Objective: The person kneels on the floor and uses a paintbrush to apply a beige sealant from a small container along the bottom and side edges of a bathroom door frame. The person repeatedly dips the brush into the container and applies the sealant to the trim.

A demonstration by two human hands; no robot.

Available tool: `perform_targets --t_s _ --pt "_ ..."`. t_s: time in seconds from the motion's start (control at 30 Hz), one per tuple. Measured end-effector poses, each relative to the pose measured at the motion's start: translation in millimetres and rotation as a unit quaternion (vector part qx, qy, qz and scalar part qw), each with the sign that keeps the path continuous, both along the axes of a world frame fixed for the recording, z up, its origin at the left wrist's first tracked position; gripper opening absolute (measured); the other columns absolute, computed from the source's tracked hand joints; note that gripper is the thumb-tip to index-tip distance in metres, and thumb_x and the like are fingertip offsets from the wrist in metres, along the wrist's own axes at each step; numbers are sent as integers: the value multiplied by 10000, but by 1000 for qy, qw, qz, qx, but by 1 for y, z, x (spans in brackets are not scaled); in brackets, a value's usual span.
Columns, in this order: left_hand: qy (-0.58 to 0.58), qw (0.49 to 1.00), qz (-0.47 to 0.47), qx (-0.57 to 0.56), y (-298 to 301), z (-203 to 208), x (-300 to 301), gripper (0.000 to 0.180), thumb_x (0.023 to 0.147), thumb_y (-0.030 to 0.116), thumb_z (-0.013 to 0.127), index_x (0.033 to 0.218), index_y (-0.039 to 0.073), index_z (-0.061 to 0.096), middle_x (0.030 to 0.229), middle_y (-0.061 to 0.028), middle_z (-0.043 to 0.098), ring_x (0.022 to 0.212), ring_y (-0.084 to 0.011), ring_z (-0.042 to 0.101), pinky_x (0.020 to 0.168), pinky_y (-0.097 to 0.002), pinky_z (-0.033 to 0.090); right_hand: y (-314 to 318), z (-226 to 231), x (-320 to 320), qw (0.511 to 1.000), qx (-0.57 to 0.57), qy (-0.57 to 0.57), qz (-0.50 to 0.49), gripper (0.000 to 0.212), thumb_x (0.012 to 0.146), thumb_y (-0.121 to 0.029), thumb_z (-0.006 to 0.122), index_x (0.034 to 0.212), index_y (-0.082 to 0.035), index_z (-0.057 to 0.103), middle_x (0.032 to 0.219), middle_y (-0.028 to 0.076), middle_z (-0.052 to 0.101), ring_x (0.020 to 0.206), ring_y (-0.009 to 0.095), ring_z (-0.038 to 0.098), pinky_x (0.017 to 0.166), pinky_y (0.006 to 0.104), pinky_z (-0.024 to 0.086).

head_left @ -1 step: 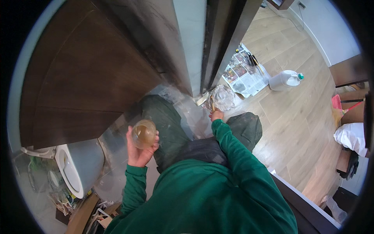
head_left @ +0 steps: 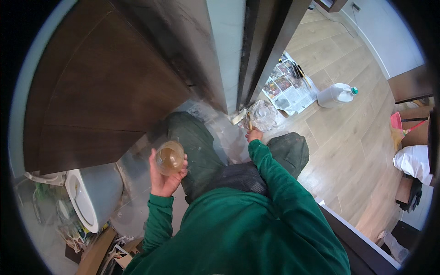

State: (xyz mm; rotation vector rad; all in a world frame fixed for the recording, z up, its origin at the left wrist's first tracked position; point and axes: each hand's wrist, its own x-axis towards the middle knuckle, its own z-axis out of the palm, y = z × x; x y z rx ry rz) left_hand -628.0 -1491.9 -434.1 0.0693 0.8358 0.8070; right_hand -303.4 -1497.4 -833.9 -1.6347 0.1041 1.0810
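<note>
My left hand (head_left: 166,183) is wrapped round a clear, rounded container (head_left: 169,157) holding a pale amber liquid, above the tiled floor beside my left knee. Between my knees, my right hand (head_left: 255,134) is closed on a wooden-handled brush (head_left: 250,123). Its far end reaches toward the foot of the dark door frame (head_left: 266,55), where a pale block-like piece (head_left: 238,117) shows. Whether that piece is the brush's head, I cannot tell. Just past my right hand lies a crumpled clear plastic wrap (head_left: 265,115) on the floor.
A newspaper sheet (head_left: 288,94) with dark-handled tools (head_left: 299,72) lies beyond the plastic. A white jug with a green cap (head_left: 337,95) stands beside it. A brown door (head_left: 91,91) rises at left, with a toilet (head_left: 94,195) below. A pink dustpan (head_left: 396,120) and white bag (head_left: 413,162) are far right.
</note>
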Motion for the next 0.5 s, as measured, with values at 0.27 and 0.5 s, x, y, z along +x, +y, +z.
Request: perform_targets --t_s 0.27,0.5 --pt "34 998 40 -21 -9 -7 -17 739 943 676 485 1300 32 539 1126 -197 623 921 -282 652 757 -361 565 66 -47 -17 955 -57 -288 44 411 887 -86 461 1234 -19 670 802 157 673 598 246 644 529 370 524" --pt "13 999 29 -12 -13 -11 -18 729 936 665 515 1297 32 542 1150 -186 626 970 -285 650 783 -365 577 58 9 -30 928 -93 -348 92 363 890 -126 556 1245 -63 594 1104 229 666 944 303 666 732 410 543"
